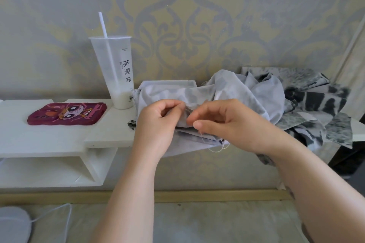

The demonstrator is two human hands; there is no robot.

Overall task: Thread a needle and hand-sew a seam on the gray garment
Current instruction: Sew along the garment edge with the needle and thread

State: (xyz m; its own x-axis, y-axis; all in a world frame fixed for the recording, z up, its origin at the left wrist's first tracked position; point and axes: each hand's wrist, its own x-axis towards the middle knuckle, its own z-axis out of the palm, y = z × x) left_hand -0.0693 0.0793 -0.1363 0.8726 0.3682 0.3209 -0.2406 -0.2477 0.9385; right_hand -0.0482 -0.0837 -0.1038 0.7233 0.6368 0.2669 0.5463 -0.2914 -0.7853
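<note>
Stitching looks to be the step in hand in the head view. The left hand (158,124) pinches a fold of the gray garment (243,92) between thumb and fingertips. The right hand (223,122), just beside it, has thumb and forefinger closed on a white thread (216,151) that loops down below its palm. The needle is too small to make out — whether it sits in the cloth or between the right fingers I cannot tell. The garment lies bunched under and beyond both hands. The next move, I judge, calls for drawing the thread taut without puckering the pinched fold. Counted: two hands, one gray garment, one thread. Well left of the left hand stand one cup (118,77) with one straw (103,23) and one maroon phone case (67,113) — beyond the right hand, one patterned cloth heap (316,102).
</note>
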